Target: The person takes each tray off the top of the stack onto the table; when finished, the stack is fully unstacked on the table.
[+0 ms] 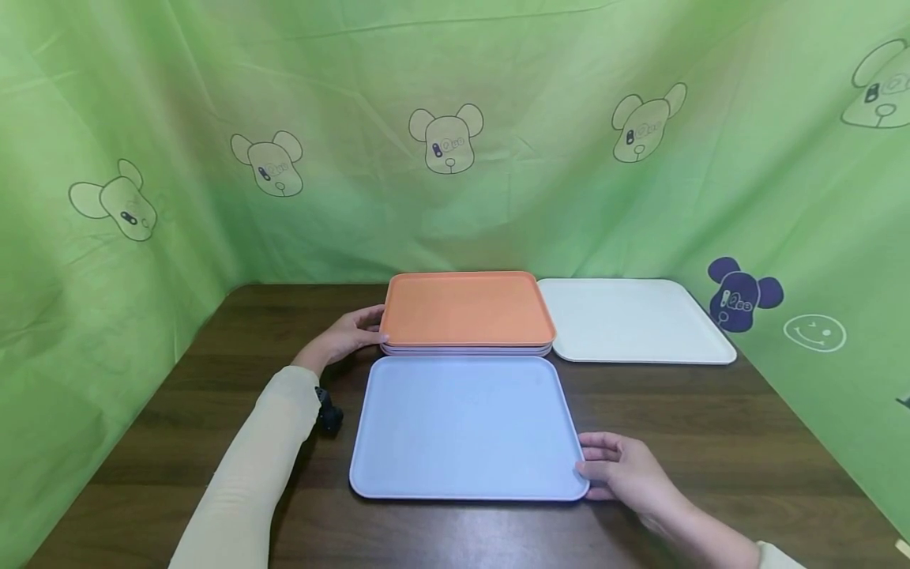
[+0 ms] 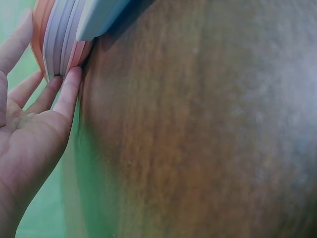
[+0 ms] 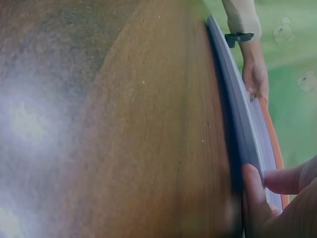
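In the head view a light blue tray [image 1: 465, 427] lies in front of a stack of trays. My right hand [image 1: 629, 474] pinches its near right corner, thumb on top and fingers beneath. The right wrist view shows a dark shadow under this tray [image 3: 237, 94]. My left hand [image 1: 348, 336] touches the left side of the stack, topped by an orange tray [image 1: 465, 308]. From the left wrist, fairly straight fingers [image 2: 67, 96] rest against the edges of lavender trays [image 2: 59, 39] and a pinkish tray [image 2: 78, 52] at the bottom.
A white tray [image 1: 633, 320] lies right of the stack, on the dark wooden table [image 1: 711, 427]. Green cloth [image 1: 554, 205] with printed bear heads hangs behind and along both sides. A black wrist device [image 1: 329, 412] sits on the left sleeve.
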Demonstrator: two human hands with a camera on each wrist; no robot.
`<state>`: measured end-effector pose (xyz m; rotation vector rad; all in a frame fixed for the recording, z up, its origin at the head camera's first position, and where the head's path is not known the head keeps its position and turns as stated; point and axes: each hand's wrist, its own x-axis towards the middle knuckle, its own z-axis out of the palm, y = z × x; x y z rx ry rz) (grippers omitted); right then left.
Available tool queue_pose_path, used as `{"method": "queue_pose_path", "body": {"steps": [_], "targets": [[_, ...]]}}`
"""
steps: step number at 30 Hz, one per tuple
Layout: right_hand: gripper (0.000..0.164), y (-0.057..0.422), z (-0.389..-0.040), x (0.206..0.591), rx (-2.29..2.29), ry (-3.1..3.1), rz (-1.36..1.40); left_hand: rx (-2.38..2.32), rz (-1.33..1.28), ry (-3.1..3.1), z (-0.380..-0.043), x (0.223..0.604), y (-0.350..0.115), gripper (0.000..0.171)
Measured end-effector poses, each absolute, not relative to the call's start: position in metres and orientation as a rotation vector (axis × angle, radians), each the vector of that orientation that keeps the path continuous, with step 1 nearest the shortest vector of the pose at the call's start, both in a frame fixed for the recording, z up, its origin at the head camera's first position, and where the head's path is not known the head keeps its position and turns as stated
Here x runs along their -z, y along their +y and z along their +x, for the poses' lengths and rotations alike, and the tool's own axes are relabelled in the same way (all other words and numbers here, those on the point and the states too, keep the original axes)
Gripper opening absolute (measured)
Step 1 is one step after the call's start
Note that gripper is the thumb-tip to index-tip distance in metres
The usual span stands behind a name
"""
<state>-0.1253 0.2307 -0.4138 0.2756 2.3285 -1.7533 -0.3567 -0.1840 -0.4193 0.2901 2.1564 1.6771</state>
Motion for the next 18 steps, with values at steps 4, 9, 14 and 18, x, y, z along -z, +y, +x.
{"method": "queue_pose_path", "body": {"steps": [4, 9, 14, 18], "targets": [[0.050, 0.2292, -0.1247, 0.4139, 1.745, 2.356, 0.249, -1.678, 0.297, 2.172, -0.3563, 0.4196, -0.1837, 0.078], [0.053, 0.2276, -0.1245, 0.4134, 1.749, 2.355, 0.264, -1.669, 0.300, 2.186, -0.3553, 0.4191, -0.1832, 0.078], [0.056, 0.2277, -0.1247, 0.4136, 1.757, 2.346, 0.262, -1.677, 0.300, 2.180, -0.3543, 0.4184, -0.1830, 0.077], [0.057, 0.2292, -0.1246, 0.4132, 1.776, 2.327, 0.258, -1.679, 0.301, 2.179, -0.3544, 0.4197, -0.1832, 0.078]]}}
